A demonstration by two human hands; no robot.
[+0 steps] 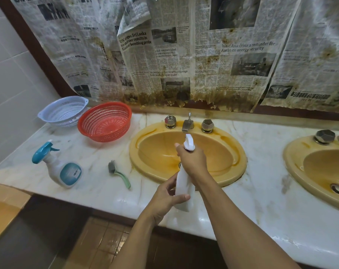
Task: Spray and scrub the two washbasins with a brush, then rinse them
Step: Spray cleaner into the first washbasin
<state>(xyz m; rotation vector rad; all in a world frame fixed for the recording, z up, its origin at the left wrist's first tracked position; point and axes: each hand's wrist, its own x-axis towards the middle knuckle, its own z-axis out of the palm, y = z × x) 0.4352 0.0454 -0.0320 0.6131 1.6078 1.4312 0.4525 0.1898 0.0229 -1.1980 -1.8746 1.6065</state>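
A white spray bottle (184, 183) is held over the front rim of the left yellow washbasin (159, 152), its nozzle pointing toward the tap (187, 124). My right hand (192, 162) grips the bottle's neck at the trigger. My left hand (167, 200) holds the bottle's lower body. A second yellow washbasin (304, 166) sits at the right edge, partly cut off. A scrub brush (118, 173) with a green handle lies on the marble counter (98, 187) left of the first basin.
A second spray bottle (58, 166) with a teal head lies on its side at the counter's left. A red colander (105, 121) and a pale blue colander (65, 110) stand at the back left. Stained newspaper (184, 55) covers the wall behind the taps.
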